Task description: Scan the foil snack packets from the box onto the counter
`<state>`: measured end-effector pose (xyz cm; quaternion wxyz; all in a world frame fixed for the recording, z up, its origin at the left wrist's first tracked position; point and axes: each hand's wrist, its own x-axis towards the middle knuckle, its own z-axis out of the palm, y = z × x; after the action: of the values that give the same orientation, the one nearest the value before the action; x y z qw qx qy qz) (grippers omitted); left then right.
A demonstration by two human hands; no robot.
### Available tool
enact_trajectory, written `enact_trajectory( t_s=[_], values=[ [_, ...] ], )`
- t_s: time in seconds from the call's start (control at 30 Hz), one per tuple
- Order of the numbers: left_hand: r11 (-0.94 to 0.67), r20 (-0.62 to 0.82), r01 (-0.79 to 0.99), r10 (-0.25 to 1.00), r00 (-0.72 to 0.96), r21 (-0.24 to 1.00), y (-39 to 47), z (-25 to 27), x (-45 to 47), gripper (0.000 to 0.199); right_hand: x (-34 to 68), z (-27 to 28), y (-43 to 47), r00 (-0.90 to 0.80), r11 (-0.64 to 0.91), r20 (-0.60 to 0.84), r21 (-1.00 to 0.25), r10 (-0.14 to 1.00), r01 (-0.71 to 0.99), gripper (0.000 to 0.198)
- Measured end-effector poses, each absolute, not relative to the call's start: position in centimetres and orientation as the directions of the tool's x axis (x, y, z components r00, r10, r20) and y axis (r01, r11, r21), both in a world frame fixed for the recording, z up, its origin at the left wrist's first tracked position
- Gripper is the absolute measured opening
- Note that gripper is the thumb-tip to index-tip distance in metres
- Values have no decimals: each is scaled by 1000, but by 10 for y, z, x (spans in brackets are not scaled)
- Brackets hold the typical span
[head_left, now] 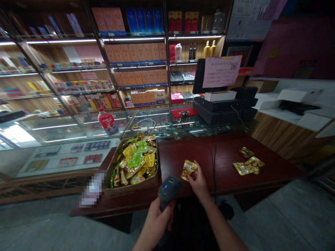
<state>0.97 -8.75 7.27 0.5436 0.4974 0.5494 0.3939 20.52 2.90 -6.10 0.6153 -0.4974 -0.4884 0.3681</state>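
My left hand (161, 215) is wrapped round the handle of a dark barcode scanner (169, 188), which has a small blue light on top. Just to its right, my right hand (197, 179) pinches a gold snack packet (189, 169) above the dark red table (172, 150). On the left of the table stands an open cardboard box (136, 190) heaped with gold, yellow and green snack packets (135, 157). A few gold packets (248, 165) lie on the table's right side, apart from both hands.
Behind the table runs a glass display counter (65, 127) with a red-capped bottle (107, 122) on it. A monitor with a paper sign (221, 71) stands at the back right. A black cable (215, 157) crosses the table. Shelves of boxes (136, 54) line the wall.
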Motion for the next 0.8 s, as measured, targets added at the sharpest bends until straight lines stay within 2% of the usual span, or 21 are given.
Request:
enact_trajectory(
  t_s=[0.2, 0.8],
  values=[
    [174, -185, 112, 977, 107, 978, -87, 74, 10, 43, 205, -62, 30, 238, 269, 264, -963, 935, 14, 84],
    [203, -214, 91, 968, 132, 975, -78, 66, 15, 37, 209, -76, 32, 256, 226, 261, -961, 931, 159, 68]
  ],
)
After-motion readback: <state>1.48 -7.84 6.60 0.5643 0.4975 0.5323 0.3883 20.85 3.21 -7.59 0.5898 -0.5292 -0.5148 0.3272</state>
